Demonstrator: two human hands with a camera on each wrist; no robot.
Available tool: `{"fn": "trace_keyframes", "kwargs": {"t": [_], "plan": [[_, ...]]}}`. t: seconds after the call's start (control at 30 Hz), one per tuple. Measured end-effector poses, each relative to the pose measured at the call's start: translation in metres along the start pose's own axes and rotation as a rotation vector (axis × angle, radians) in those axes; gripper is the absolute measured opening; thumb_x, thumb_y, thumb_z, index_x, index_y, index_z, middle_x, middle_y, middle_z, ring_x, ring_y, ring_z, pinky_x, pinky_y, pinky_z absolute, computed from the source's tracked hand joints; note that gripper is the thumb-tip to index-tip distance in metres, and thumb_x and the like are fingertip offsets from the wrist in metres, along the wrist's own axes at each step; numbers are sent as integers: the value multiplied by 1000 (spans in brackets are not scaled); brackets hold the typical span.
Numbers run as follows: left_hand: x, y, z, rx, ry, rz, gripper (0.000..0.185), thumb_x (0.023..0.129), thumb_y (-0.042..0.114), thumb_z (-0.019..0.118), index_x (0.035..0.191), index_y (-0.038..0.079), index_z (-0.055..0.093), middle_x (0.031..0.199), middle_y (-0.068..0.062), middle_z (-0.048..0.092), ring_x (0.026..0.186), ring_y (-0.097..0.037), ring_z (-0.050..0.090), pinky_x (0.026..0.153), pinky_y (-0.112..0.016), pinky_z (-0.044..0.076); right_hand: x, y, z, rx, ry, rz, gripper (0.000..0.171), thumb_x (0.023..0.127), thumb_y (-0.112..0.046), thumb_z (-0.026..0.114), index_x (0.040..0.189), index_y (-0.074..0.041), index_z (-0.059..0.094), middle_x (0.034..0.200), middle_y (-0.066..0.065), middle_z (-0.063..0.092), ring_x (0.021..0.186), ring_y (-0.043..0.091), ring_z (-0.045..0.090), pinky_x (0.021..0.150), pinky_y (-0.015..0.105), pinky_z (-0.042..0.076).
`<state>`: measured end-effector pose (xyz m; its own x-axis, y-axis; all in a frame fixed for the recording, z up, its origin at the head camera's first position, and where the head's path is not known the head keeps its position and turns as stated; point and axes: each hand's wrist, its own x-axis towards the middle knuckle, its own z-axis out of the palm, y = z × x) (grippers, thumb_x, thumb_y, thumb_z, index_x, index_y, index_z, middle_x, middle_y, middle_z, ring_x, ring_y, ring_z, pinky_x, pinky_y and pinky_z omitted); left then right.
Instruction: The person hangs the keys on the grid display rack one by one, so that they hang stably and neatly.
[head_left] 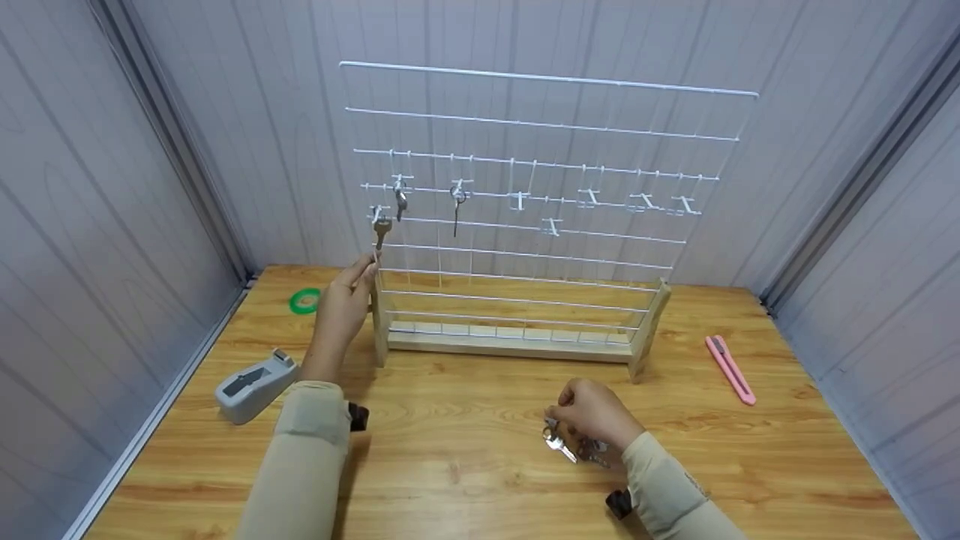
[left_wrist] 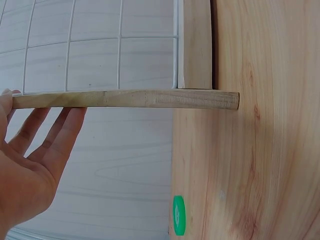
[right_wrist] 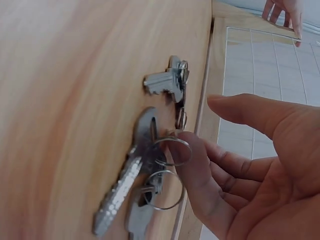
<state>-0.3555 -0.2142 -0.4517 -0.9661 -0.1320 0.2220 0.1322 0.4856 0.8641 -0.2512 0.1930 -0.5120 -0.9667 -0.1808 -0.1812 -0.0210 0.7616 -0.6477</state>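
A white wire grid rack [head_left: 517, 281] with wooden side posts stands on the table. Its left post [left_wrist: 125, 98] is gripped near the top by my left hand [head_left: 345, 300], fingers on one side and thumb on the other. Directly above that hand, a brass-coloured key [head_left: 382, 231] hangs from a hook; two more keys, one silver [head_left: 401, 201] and one seen edge-on [head_left: 456, 214], hang to its right. Over the loose keys on the table is my right hand [head_left: 596, 412]. Its index finger touches a key ring [right_wrist: 172, 151] on a silver key [right_wrist: 120, 190], thumb held apart.
Several bare white hooks [head_left: 589, 196] sit on the rack's right half. A grey tape dispenser [head_left: 255, 386] and a green tape roll [head_left: 304, 301] lie at the left. At the right is a pink utility knife [head_left: 730, 369]. Panelled walls [head_left: 892, 225] enclose the table.
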Motion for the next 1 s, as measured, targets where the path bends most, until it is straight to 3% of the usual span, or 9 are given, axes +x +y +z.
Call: {"fn": "trace_keyframes", "kwargs": {"t": [0.3,0.67,0.9,1.0], "plan": [[1,-1,1,-19,0,-11,48,113,45,49,158,28,55,162,-14,55,138,-44,63,97,-54,66,1,1,6,-95,30,-64,48,95,-26,79,56,-20,53,46,-12,46,43,4,42,50,20,37],[0,0,0,-13,-3,8,51,114,45,48,159,23,54,164,-16,52,140,-47,61,99,-57,64,10,-1,9,-38,-67,-24,45,96,-27,79,57,-9,66,45,-9,51,37,1,42,42,18,38],[-1,0,0,27,19,15,52,114,45,49,159,20,53,161,-18,55,137,-46,64,99,-57,65,13,1,5,41,-125,-31,52,95,-18,77,51,-18,48,46,-13,43,41,2,39,44,19,33],[0,0,1,14,14,7,52,113,46,49,159,22,54,160,-18,56,135,-45,65,97,-56,66,14,2,3,63,-140,-31,50,95,-14,74,53,-19,47,49,-12,45,44,3,40,47,19,36]]}}
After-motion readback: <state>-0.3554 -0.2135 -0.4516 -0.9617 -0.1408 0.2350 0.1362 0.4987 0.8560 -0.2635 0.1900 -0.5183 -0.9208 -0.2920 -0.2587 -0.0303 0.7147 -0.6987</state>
